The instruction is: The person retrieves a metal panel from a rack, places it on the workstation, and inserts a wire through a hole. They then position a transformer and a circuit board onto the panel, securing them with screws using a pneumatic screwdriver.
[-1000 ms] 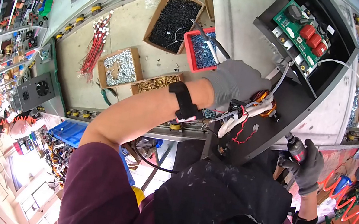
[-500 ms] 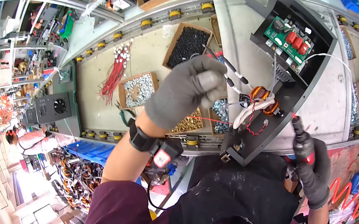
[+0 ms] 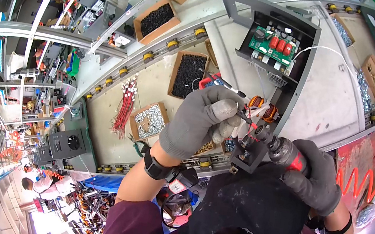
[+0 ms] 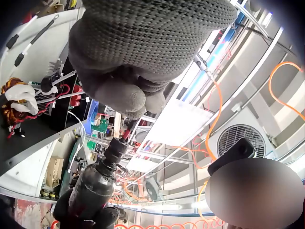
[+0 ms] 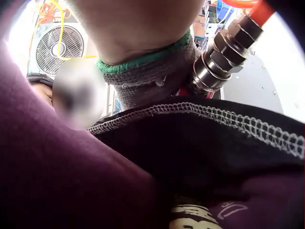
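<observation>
In the head view my gloved right hand (image 3: 317, 179) grips a black-and-red air screwdriver (image 3: 284, 154), pointing it leftward. The thumb and fingers of my gloved left hand (image 3: 199, 119) pinch at the front end of its bit (image 4: 126, 133), as the left wrist view shows; the fingers hide what lies between them. Both hands are over the near end of a black metal case (image 3: 304, 72). Inside it sit a green circuit board (image 3: 260, 45) with red blocks and copper-wound coils (image 3: 271, 113). A metal air fitting (image 5: 214, 64) fills the right wrist view's upper right.
On the bench stand boxes of black screws (image 3: 188, 75), silver fasteners (image 3: 150, 121) and a red bin (image 3: 207, 82). Red wires (image 3: 125, 107) lie at left. Rollers (image 3: 148, 57) line the bench's far edge. A coiled orange hose (image 3: 367, 187) hangs at right.
My left hand has come back from over the case and the coils to the screwdriver's front end. My right hand has brought the screwdriver up and leftward to meet it. The head view has shifted.
</observation>
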### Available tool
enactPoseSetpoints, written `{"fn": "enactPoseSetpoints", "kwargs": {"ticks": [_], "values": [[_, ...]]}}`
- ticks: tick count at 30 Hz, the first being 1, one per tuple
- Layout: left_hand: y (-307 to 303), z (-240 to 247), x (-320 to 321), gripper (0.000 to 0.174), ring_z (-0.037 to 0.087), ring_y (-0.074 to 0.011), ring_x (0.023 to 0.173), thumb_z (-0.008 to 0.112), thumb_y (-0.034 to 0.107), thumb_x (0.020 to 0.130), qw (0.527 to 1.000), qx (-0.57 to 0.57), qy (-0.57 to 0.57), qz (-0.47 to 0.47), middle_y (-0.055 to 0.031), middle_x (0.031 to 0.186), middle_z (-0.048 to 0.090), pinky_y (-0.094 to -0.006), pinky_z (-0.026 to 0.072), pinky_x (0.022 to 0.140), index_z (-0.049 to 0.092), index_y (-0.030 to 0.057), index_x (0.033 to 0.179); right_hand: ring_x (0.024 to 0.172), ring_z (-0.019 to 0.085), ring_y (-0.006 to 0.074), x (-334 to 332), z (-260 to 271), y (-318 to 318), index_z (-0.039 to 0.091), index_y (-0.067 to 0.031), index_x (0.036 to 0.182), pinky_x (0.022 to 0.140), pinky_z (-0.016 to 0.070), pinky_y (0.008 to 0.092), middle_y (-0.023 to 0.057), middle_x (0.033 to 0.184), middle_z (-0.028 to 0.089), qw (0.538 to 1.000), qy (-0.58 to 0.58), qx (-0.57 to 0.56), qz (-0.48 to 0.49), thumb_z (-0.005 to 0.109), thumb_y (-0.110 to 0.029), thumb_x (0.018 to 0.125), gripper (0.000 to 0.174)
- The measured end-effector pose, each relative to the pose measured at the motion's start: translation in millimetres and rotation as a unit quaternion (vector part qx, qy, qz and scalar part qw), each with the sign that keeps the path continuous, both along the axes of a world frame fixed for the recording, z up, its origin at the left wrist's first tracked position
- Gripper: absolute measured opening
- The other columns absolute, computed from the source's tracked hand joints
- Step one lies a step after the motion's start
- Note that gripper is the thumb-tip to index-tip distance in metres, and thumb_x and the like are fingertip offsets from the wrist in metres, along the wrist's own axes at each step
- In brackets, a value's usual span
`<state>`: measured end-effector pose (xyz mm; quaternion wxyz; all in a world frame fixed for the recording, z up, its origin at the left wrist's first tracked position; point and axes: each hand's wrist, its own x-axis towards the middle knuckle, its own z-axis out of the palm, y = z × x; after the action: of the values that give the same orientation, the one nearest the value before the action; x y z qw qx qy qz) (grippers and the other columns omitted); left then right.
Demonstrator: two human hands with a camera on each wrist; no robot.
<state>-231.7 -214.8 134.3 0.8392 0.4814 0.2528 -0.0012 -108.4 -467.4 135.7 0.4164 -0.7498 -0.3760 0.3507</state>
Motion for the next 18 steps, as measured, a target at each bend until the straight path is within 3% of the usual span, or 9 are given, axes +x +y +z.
{"fn": "enactPoseSetpoints", "kwargs": {"ticks": [7, 9, 10, 13, 15, 16, 18], "values": [[-3, 4, 4, 0.027, 0.058, -0.0057, 0.06, 0.064, 0.021, 0.089, 0.997, 0.062, -0.007, -0.04, -0.0019, 0.077, 0.063, -0.0176, 0.0447, 0.051, 0.061, 0.001, 0.106, 0.072, 0.064, 0.0371, 3, 3, -5, 0.056, -0.0012, 0.108, 0.062, 0.0491, 0.0393, 0.0182, 0.077, 0.063, 1.0, -0.026, 0.017, 0.001, 0.067, -0.057, 0.076, 0.066], [-11, 9, 6, 0.028, 0.051, -0.0077, 0.051, 0.064, 0.027, 0.089, 0.983, 0.185, 0.016, -0.009, -0.0057, 0.069, 0.059, -0.0203, 0.0416, 0.046, 0.059, 0.0016, 0.099, 0.071, 0.064, 0.0373, 7, 9, -4, 0.056, -0.0023, 0.108, 0.062, 0.0489, 0.0395, 0.0182, 0.075, 0.062, 0.995, -0.091, -0.009, 0.026, 0.066, -0.056, 0.077, 0.063], [-14, 9, 5, 0.028, 0.051, -0.0077, 0.051, 0.064, 0.027, 0.089, 0.982, 0.186, 0.016, -0.007, -0.0057, 0.069, 0.059, -0.0203, 0.0416, 0.046, 0.059, 0.0016, 0.099, 0.071, 0.064, 0.0373, 8, 11, -4, 0.056, -0.0023, 0.108, 0.062, 0.0489, 0.0395, 0.0182, 0.075, 0.062, 0.995, -0.091, -0.008, 0.028, 0.066, -0.056, 0.077, 0.063], [-20, 6, -1, 0.029, 0.054, -0.0081, 0.057, 0.063, 0.028, 0.089, 0.978, 0.206, -0.031, 0.023, -0.0068, 0.074, 0.06, -0.0202, 0.0419, 0.05, 0.058, 0.0018, 0.099, 0.071, 0.065, 0.0346, 9, 13, -3, 0.056, -0.003, 0.108, 0.061, 0.0487, 0.0384, 0.017, 0.073, 0.063, 0.998, -0.037, -0.027, 0.045, 0.066, -0.053, 0.079, 0.059], [-21, -2, -5, 0.032, 0.053, -0.0087, 0.059, 0.063, 0.032, 0.089, 0.977, 0.192, -0.075, 0.049, -0.0068, 0.076, 0.059, -0.0198, 0.0402, 0.05, 0.057, 0.0024, 0.1, 0.069, 0.066, 0.0313, 6, 9, -1, 0.056, -0.0029, 0.108, 0.06, 0.0485, 0.0371, 0.0155, 0.072, 0.063, 0.994, 0.102, 0.004, 0.036, 0.066, -0.05, 0.08, 0.056], [-21, -6, -7, 0.032, 0.053, -0.0087, 0.059, 0.063, 0.032, 0.089, 0.977, 0.193, -0.075, 0.052, -0.0068, 0.076, 0.059, -0.0198, 0.0402, 0.05, 0.057, 0.0024, 0.1, 0.069, 0.066, 0.0313, 5, 10, 0, 0.056, -0.0029, 0.108, 0.06, 0.0485, 0.0371, 0.0155, 0.072, 0.063, 0.994, 0.102, 0.004, 0.039, 0.066, -0.05, 0.08, 0.056], [-18, -13, -10, 0.038, 0.049, -0.0083, 0.055, 0.062, 0.039, 0.089, 0.988, 0.112, -0.095, 0.057, -0.0055, 0.074, 0.057, -0.0196, 0.0364, 0.047, 0.055, 0.0033, 0.099, 0.067, 0.066, 0.0289, 4, 14, 5, 0.056, -0.0026, 0.108, 0.06, 0.0485, 0.0362, 0.0141, 0.072, 0.064, 0.989, 0.144, -0.003, 0.043, 0.066, -0.047, 0.081, 0.054]]}}
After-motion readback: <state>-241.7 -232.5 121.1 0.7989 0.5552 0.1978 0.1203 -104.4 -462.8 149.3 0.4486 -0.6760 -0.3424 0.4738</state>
